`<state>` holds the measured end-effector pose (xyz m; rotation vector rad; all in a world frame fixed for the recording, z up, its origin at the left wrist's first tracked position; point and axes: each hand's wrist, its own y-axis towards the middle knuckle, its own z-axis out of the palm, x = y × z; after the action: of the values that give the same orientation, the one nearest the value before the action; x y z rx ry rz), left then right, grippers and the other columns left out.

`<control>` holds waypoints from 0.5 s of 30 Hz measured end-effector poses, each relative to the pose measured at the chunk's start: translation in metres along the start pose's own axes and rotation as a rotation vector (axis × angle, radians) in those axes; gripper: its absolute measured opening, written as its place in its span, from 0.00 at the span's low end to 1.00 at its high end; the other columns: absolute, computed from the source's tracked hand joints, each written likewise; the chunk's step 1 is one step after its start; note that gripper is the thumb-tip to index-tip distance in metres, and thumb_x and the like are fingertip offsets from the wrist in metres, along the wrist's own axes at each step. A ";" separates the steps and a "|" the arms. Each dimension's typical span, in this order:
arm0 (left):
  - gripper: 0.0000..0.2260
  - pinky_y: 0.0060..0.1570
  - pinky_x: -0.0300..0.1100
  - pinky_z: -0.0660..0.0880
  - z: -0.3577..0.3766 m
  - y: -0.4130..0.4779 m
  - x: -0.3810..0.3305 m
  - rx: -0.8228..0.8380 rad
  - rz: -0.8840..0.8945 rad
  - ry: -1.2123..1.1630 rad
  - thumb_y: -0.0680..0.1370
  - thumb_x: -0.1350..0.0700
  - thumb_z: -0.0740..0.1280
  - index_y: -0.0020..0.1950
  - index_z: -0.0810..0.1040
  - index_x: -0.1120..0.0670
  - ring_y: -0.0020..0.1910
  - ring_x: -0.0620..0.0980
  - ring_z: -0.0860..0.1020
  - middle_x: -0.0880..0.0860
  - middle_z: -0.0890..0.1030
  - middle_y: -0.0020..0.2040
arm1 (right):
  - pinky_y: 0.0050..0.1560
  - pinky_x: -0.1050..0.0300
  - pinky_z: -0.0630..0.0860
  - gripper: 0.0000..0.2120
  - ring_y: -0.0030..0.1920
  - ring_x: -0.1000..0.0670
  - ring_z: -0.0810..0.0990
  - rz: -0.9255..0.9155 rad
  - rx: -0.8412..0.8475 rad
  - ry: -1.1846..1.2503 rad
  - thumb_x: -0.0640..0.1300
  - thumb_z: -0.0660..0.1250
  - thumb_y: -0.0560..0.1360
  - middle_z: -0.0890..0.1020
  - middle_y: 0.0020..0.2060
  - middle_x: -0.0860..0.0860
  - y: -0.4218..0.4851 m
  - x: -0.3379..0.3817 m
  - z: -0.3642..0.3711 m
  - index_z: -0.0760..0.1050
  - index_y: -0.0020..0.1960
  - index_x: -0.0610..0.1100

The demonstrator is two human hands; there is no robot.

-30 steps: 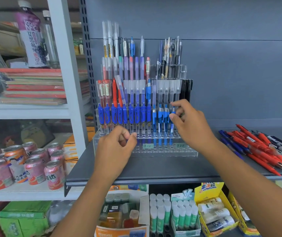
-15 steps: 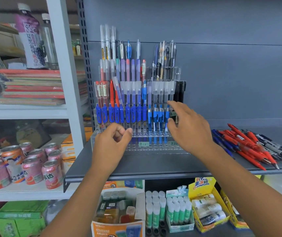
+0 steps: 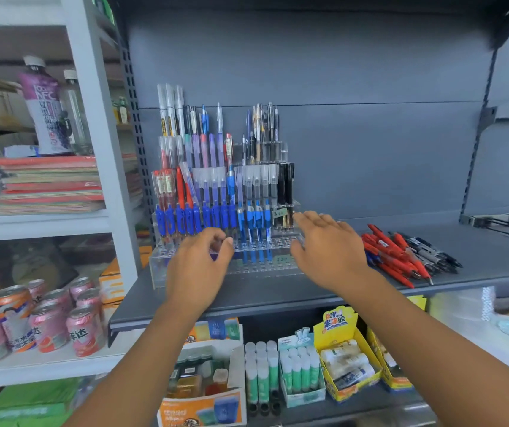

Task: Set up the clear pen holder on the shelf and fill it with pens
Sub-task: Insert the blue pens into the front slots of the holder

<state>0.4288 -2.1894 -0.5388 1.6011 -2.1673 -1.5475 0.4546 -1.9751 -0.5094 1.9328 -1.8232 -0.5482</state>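
The clear tiered pen holder (image 3: 265,266) stands on the grey shelf (image 3: 277,291), against the back panel at the left. Its rows hold several upright pens: blue-grip pens (image 3: 191,220) in front, red, purple and black ones behind. My left hand (image 3: 197,272) hovers before the holder's front left with fingers loosely curled, holding nothing. My right hand (image 3: 327,248) is at the holder's right end, fingers spread and relaxed, empty. A loose pile of red pens (image 3: 392,257) and black pens (image 3: 429,251) lies on the shelf right of that hand.
White shelving at the left carries notebooks (image 3: 46,183), a purple bottle (image 3: 46,109) and pink cans (image 3: 49,322). Below the grey shelf stand glue sticks (image 3: 277,368) and a yellow box (image 3: 345,355). A bracket rail (image 3: 499,220) juts out at the far right.
My right hand has let go of the blue pen in the front row and drawn back to the right, fingers opening. The left hand has barely moved.
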 end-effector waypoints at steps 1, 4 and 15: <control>0.07 0.43 0.43 0.68 0.003 -0.001 -0.008 -0.003 0.052 0.028 0.80 0.48 0.64 0.52 0.80 0.48 0.51 0.47 0.74 0.43 0.82 0.48 | 0.69 0.48 0.65 0.25 0.72 0.47 0.67 0.007 0.005 -0.009 0.53 0.54 0.81 0.68 0.73 0.50 -0.002 -0.004 -0.003 0.59 0.77 0.48; 0.12 0.56 0.43 0.67 0.016 -0.002 -0.033 0.021 0.158 0.068 0.81 0.49 0.63 0.61 0.79 0.51 0.60 0.48 0.70 0.46 0.80 0.59 | 0.69 0.48 0.65 0.25 0.72 0.46 0.66 0.035 0.025 -0.027 0.53 0.53 0.81 0.67 0.74 0.50 -0.006 -0.018 -0.009 0.59 0.76 0.48; 0.20 0.69 0.57 0.63 0.089 -0.003 -0.108 0.355 0.380 0.396 0.82 0.45 0.55 0.72 0.68 0.48 0.74 0.58 0.58 0.48 0.64 0.75 | 0.64 0.48 0.68 0.23 0.67 0.46 0.70 0.177 0.073 -0.051 0.53 0.54 0.80 0.72 0.67 0.51 -0.015 -0.088 -0.006 0.64 0.72 0.48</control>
<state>0.4333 -2.0500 -0.5329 1.3116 -2.4073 -0.7062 0.4649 -1.8862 -0.5132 1.7950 -2.0483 -0.4827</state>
